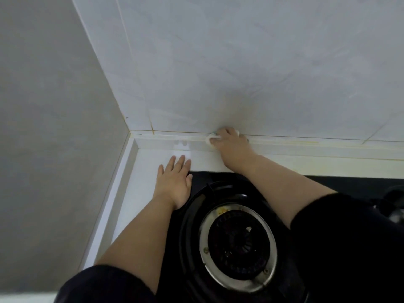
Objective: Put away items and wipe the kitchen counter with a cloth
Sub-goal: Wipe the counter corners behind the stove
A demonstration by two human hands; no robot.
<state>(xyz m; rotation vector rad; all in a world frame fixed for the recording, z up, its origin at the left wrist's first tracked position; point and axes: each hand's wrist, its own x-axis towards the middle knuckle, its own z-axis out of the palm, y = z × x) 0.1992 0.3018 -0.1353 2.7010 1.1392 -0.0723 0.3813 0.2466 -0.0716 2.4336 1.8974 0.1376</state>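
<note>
A white cloth (210,141) with a bit of teal at its edge is bunched against the low ledge where the white counter (150,165) meets the tiled back wall. My right hand (231,145) grips it there, fingers curled over it, so most of the cloth is hidden. My left hand (176,182) lies flat with straight fingers on the counter strip behind the black hob, its heel at the hob's edge.
A black glass hob (328,184) fills the lower right, with a round gas burner (237,246) and its pan ring under my arms. A grey side wall (54,127) closes the left. A dark object (393,202) sits at the far right edge.
</note>
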